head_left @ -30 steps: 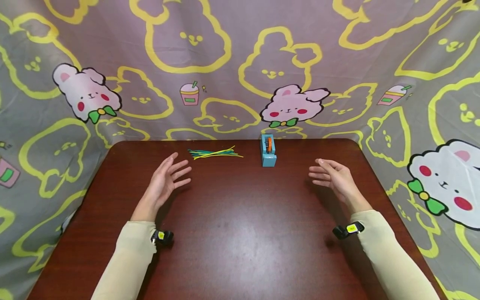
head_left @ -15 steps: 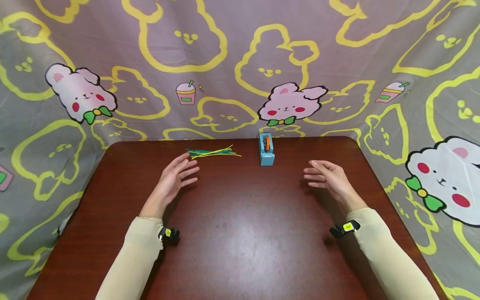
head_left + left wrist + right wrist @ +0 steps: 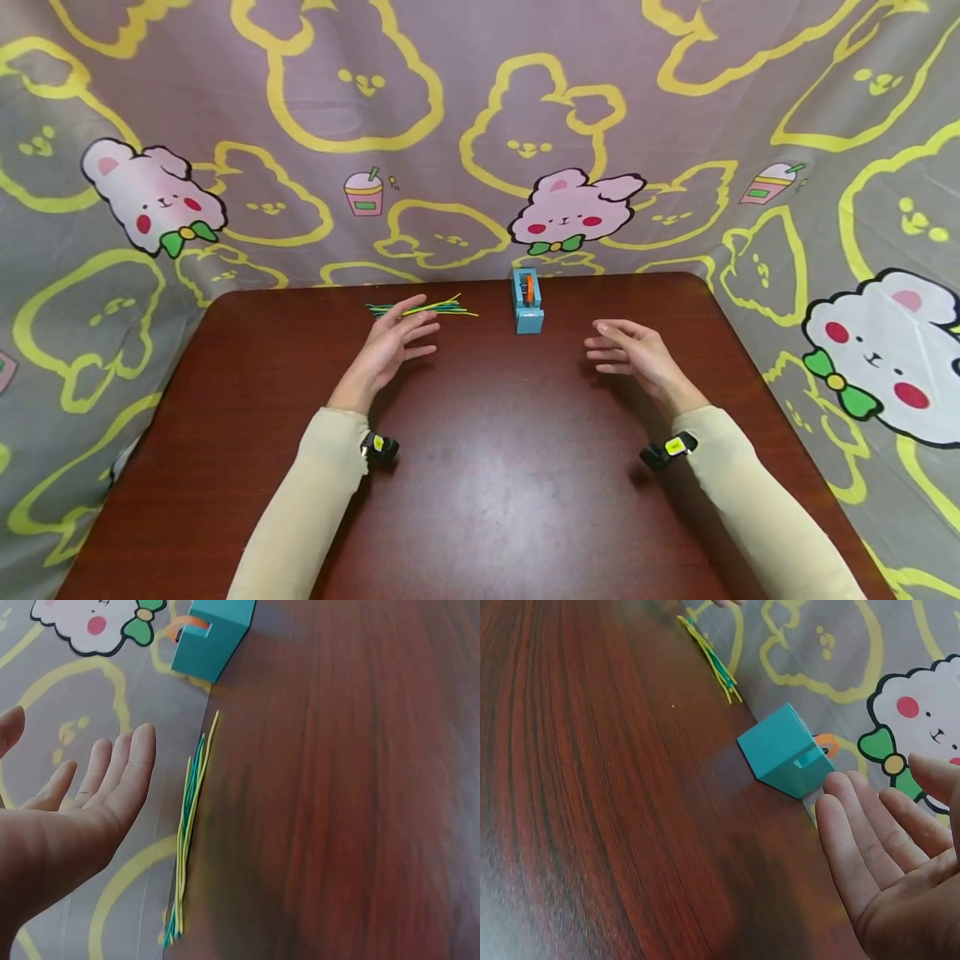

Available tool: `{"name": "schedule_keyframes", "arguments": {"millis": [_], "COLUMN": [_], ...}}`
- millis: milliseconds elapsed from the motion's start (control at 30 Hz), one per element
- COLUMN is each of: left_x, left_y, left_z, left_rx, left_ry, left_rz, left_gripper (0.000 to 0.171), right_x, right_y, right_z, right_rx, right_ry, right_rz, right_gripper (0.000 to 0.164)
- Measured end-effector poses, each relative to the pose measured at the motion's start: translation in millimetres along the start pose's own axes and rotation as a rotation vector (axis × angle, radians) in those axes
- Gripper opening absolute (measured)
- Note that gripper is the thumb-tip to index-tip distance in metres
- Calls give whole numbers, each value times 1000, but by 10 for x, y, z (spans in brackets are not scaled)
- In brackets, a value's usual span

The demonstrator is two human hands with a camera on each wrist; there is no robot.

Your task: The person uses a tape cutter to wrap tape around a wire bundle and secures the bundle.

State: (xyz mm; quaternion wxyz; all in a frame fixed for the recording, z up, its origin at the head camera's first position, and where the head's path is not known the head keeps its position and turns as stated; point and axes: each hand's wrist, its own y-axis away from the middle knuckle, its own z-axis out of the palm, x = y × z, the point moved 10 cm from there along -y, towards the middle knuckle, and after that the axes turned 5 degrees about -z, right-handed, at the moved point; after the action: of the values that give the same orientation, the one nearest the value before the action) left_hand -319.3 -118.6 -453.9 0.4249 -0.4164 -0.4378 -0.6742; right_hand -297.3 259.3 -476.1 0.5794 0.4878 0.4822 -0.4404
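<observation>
Far back on a red-brown wooden table (image 3: 480,467), thin yellow and green strands (image 3: 187,817) lie near the left hand (image 3: 386,348), fingers parted; a boxy blue dispenser (image 3: 528,320) stands between strands and right hand (image 3: 636,350), fingers relaxed.

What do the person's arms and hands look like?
The person wears a long cream cloth left sleeve and a matching right sleeve. A small black device with a yellow patch sits at the left wrist; a similar black device at the right. The left hand and right hand are gloveless.
</observation>
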Motion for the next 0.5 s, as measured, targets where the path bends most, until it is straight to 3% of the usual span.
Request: {"name": "schedule_keyframes", "arguments": {"millis": [200,500], "left_x": [-38,-144], "left_y": [-159,-416], "left_z": [215,527], "left_rx": [-16,-31], "left_ry": [-2,-29], "left_rz": [-17,-41], "left_gripper": [49,50], "right_x": [43,82], "right_y": [-48,-192], "right_z": [68,221], "right_rx": [4,-11], "right_ry": [-8,-8], "right_rz": [25,50], "right_gripper": [38,66]}}
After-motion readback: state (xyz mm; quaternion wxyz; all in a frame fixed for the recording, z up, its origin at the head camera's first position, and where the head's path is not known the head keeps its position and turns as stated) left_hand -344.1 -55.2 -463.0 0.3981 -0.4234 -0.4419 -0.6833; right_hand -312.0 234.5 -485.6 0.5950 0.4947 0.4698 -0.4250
